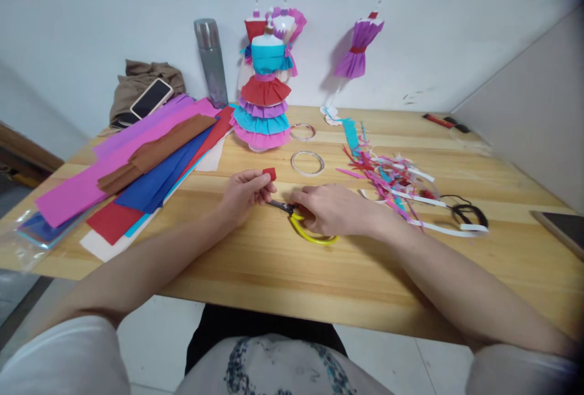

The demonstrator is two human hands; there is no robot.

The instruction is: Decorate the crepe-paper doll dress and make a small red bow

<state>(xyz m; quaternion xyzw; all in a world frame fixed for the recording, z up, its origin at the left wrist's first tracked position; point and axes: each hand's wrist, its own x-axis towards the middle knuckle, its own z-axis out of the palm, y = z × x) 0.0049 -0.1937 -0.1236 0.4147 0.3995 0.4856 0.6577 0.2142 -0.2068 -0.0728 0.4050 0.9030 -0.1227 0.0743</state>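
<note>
Between thumb and fingers, my left hand (249, 193) pinches a small red paper piece (270, 173). My right hand (319, 205) is at a pair of yellow-handled scissors (314, 237) on the wooden table (255, 261), its fingers curled over the upper handle. The dark blades point left toward my left fingertips and look closed. Partly hidden by my hand, the upper handle does not show whether the fingers pass through it. Beyond my hands lie two tape rolls (308, 164), one behind the other.
Several dress forms in paper dresses (267, 90) stand at the back, one in purple (360, 48) apart. Coloured paper strips (150, 170), a phone (151, 98) and a flask (212, 63) are left. Paper scraps (392, 182) and a black cord (469, 215) lie right.
</note>
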